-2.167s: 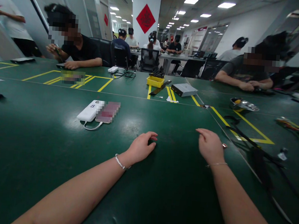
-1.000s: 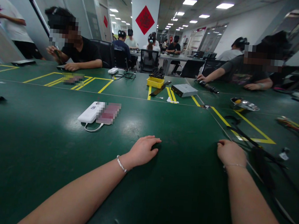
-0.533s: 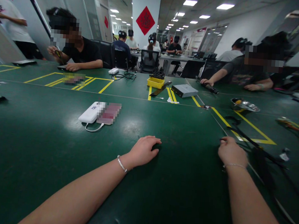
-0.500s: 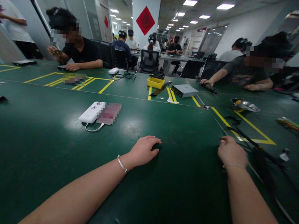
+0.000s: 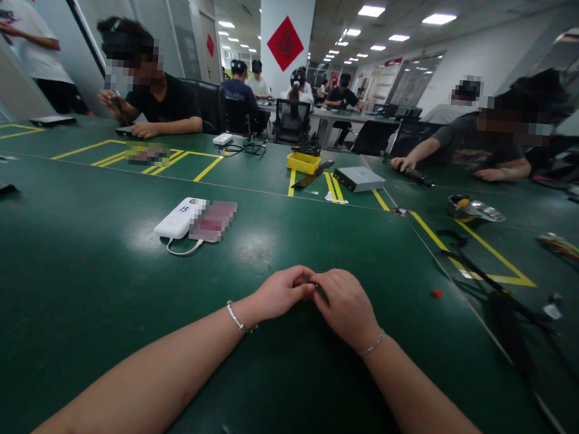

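Observation:
My left hand (image 5: 282,294) rests low over the green table (image 5: 86,308), thumb and fingers brought together. Against its fingertips lie those of my right hand (image 5: 346,307), which is also closed. A small dark spot shows where the two sets of fingertips meet; it is too small and too covered to name. To the right of my right hand, a small red piece (image 5: 436,293) lies on the table, apart from both hands.
Ahead on the left lie a white power bank (image 5: 180,218) and a blurred phone (image 5: 213,221), joined by a cable. Black straps (image 5: 506,321) stretch along the right. Farther back are a yellow bin (image 5: 303,163), a grey box (image 5: 359,179) and two co-workers at the table.
My right hand has moved left from beside the straps to meet my left hand at the fingertips. The small red piece is now uncovered. My left hand's fingers have drawn together.

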Motion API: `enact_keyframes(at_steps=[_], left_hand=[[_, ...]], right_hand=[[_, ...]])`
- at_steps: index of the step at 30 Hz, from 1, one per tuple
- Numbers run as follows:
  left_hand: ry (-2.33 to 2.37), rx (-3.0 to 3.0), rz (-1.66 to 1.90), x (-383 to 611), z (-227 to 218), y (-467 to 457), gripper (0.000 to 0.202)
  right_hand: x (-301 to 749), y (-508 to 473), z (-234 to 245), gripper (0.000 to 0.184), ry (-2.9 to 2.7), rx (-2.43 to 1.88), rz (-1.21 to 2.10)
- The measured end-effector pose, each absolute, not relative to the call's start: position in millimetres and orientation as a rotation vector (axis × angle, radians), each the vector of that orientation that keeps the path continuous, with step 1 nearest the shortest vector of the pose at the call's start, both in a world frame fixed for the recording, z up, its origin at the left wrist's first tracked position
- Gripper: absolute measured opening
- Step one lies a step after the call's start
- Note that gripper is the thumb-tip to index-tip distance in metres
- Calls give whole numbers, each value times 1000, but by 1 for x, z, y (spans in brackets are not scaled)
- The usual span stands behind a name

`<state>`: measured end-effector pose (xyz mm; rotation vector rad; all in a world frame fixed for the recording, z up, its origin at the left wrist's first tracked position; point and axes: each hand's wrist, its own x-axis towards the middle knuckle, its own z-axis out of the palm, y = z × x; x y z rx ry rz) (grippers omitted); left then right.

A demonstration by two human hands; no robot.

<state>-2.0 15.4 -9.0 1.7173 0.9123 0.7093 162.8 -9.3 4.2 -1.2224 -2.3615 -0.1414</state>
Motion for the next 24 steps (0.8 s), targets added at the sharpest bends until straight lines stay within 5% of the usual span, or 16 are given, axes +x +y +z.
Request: enact_keyframes(at_steps=[14,20,24], left_hand=[[1034,1717,738,0,-8,15,19],[979,1565,845,-1,-10,19,16],[1005,1597,882,-2,-13,20,16]], right_hand=[[174,-7,8,30,-2340,-1165,45],[267,17,-1,44,-1851,-2045,-403],[337,25,-20,54,-1539,-2559,-195]])
